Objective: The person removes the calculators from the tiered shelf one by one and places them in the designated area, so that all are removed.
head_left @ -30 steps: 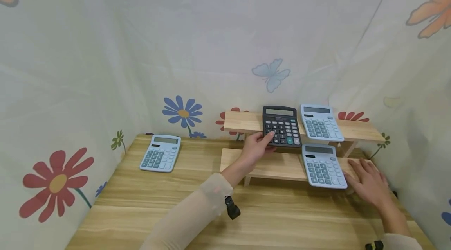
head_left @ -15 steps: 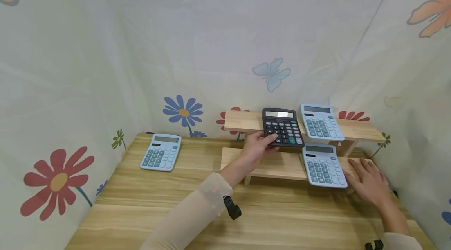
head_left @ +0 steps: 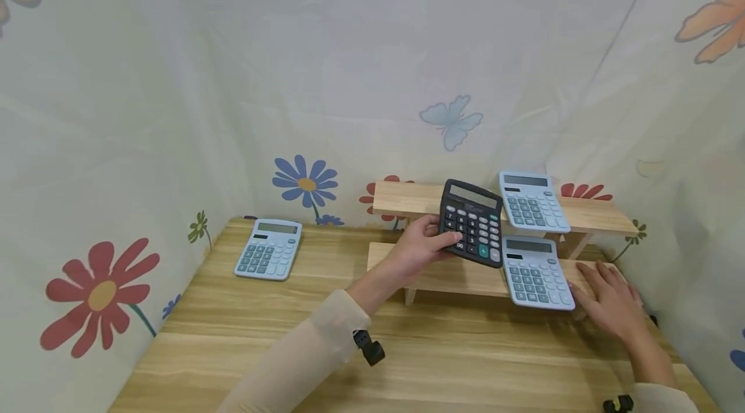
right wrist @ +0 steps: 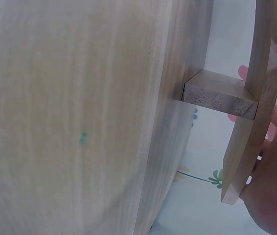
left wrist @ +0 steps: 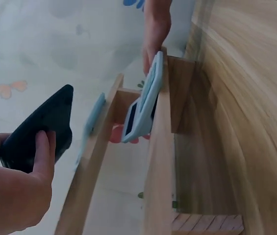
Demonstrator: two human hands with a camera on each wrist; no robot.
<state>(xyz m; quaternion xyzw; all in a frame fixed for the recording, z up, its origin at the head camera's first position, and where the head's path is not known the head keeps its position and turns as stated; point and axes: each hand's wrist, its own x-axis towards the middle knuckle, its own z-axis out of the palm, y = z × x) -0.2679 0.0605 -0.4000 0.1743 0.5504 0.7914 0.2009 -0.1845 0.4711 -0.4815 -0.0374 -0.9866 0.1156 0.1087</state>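
Observation:
My left hand (head_left: 420,246) grips the lower left part of a black desk calculator (head_left: 473,222), thumb over its keys and fingers behind. The calculator leans to one side in front of the upper shelf (head_left: 401,196); in the left wrist view it is held apart from the wood. My right hand (head_left: 610,302) rests on the right end of the lower shelf (head_left: 460,274), fingers stretched out. Beside it a light blue calculator (head_left: 537,274) leans on that shelf. Another light blue calculator (head_left: 532,201) leans on the upper shelf, right of the black one.
A third light blue calculator (head_left: 269,251) lies at the back left of the wooden table (head_left: 233,335). Both shelves belong to a two-step wooden stand. A flowered cloth (head_left: 326,77) hangs close behind and at the sides.
My left hand has drawn the black calculator slightly down and toward me, and turned it clockwise. My right hand and the light blue calculators have stayed in place.

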